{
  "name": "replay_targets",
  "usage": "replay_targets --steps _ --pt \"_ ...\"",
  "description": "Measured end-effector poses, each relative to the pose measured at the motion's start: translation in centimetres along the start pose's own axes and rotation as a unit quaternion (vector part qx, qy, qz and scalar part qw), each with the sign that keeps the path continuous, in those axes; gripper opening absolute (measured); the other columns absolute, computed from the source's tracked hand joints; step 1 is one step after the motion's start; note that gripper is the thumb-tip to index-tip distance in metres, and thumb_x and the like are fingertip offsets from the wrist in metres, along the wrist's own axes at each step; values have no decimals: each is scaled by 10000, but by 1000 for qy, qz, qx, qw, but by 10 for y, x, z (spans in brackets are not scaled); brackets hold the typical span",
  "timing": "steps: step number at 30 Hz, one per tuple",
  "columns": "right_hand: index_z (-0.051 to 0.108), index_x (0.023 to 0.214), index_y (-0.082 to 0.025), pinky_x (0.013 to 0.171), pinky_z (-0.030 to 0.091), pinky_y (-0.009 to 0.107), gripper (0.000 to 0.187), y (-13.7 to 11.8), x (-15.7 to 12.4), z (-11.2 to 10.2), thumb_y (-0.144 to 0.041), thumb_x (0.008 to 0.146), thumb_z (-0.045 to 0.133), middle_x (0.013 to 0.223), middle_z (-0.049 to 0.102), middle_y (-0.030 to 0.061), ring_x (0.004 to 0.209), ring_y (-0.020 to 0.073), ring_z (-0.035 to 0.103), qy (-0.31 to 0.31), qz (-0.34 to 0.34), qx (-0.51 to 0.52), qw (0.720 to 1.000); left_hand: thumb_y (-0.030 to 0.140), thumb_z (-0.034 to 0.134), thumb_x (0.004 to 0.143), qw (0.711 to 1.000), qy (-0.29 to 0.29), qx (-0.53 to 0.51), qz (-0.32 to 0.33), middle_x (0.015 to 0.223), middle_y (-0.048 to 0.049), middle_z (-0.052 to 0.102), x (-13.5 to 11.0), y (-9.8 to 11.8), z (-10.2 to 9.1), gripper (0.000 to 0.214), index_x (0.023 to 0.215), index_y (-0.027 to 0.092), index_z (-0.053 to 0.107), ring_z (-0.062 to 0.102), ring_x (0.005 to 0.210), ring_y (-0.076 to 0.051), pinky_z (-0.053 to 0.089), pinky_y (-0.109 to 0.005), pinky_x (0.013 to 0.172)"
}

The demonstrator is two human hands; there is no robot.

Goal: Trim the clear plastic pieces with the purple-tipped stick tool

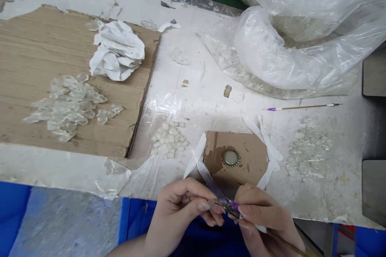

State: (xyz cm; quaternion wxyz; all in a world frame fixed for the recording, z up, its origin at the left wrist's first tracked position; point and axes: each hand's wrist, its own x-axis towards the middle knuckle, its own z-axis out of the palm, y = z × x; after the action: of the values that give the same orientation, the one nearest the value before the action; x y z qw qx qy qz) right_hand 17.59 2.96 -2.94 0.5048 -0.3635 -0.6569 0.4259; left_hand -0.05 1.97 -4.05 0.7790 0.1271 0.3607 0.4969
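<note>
The left hand is pinching a small clear piece between thumb and fingertips. The right hand is clamping down on a thin brush near its purple collar, with the tip meeting that piece right at the table's near edge. Just past them a bottle cap is sitting on a cardboard scrap, white chips are lying off to the left, and a spare brush is resting farther back.

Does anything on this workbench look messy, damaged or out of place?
Yes. The big cardboard sheet has a ragged, torn top edge, a crumpled white wad lies on it, and the small cardboard piece is stained around a bottle cap.
</note>
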Motion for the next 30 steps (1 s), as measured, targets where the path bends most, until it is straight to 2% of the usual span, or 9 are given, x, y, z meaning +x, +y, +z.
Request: replay_targets --steps 5,9,12,14,17,19,21,23,30 --pt "673 1262 -202 484 578 283 241 4 -5 0 -123 1075 543 808 692 47 577 168 637 38 -6 -25 999 312 917 895 1000 9 -11 15 760 -24 901 -1 -3 -2 67 885 246 905 858 616 -157 653 -120 567" --pt "673 1266 -209 568 641 300 385 13 -6 -3 22 968 595 899 746 74 702 202 725 69 -12 -168 983 323 926 881 1000 14 -15 11 727 -26 893 2 -2 0 96 859 233 902 846 576 -145 632 -101 536" --pt "683 1171 -194 612 661 288 321 18 0 -5 28 945 630 898 745 81 741 204 745 60 -34 -290 954 339 926 879 1000 8 -15 4 724 -22 894 6 1 1 110 848 236 902 846 575 -134 621 -83 538" --pt "680 1135 -194 626 662 291 285 18 3 -6 18 953 626 888 745 81 747 206 749 55 -35 -318 946 342 921 885 1000 5 -18 9 729 -17 895 7 0 0 104 859 243 904 848 583 -126 614 -68 542" --pt "665 1156 -194 549 621 295 243 14 4 -4 -25 1006 574 826 725 60 665 195 704 57 -33 -223 973 332 912 899 1000 0 -21 13 742 -4 899 6 -5 -3 80 881 255 907 852 599 -121 612 -56 554" --pt "647 1151 -186 470 553 277 173 11 3 0 -96 1066 527 764 679 35 561 163 612 47 -45 -116 991 314 906 909 1000 -5 -25 17 747 2 900 4 -8 -6 57 895 259 908 854 606 -120 609 -49 556" --pt "634 1125 -179 425 486 253 139 11 3 6 -160 1106 498 727 623 9 503 131 520 44 -65 -45 996 293 903 913 999 -10 -27 18 745 -1 899 4 -10 -7 46 895 252 909 853 604 -121 606 -45 550" --pt "631 1117 -176 424 460 239 139 13 3 11 -172 1116 492 727 592 -6 504 118 498 47 -77 -22 996 280 906 910 999 -14 -28 16 746 -4 899 4 -10 -7 39 894 244 909 853 603 -124 612 -50 558" --pt "631 1152 -169 488 498 232 133 15 4 10 -137 1102 512 772 587 -7 584 124 558 29 -70 -28 997 302 894 924 999 -25 -34 12 764 10 902 7 -7 -3 57 898 252 908 852 606 -113 607 -38 557"
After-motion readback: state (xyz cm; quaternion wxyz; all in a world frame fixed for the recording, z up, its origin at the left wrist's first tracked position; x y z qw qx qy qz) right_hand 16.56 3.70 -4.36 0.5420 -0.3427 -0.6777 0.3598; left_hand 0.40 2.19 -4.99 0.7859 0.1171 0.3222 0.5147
